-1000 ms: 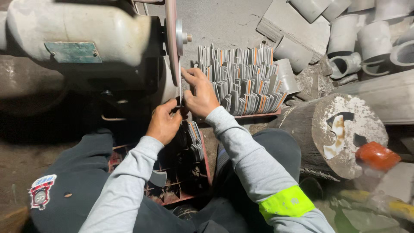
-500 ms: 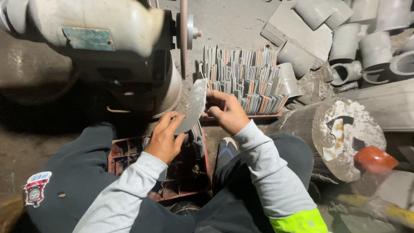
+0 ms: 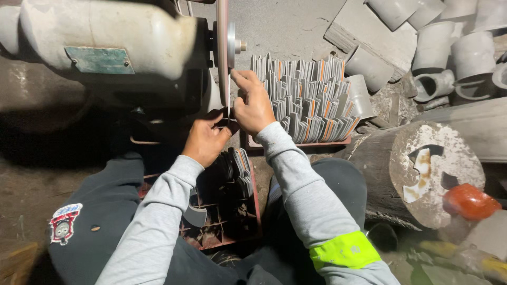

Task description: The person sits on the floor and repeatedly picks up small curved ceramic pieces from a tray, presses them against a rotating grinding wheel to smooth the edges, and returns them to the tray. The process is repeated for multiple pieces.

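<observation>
Two hands met at the lower edge of a thin grinding wheel mounted on a pale, dusty motor housing. The left hand had its fingers curled together round a small dark workpiece, mostly hidden, pressed close to the wheel. The right hand gripped the same piece from the other side, fingers closed on it, index finger stretched up along the wheel. Behind the right hand stood a red tray packed with upright grey blades. Below the hands, between the knees, sat a second red crate holding darker pieces. Grey pipe fittings lay to the right.
</observation>
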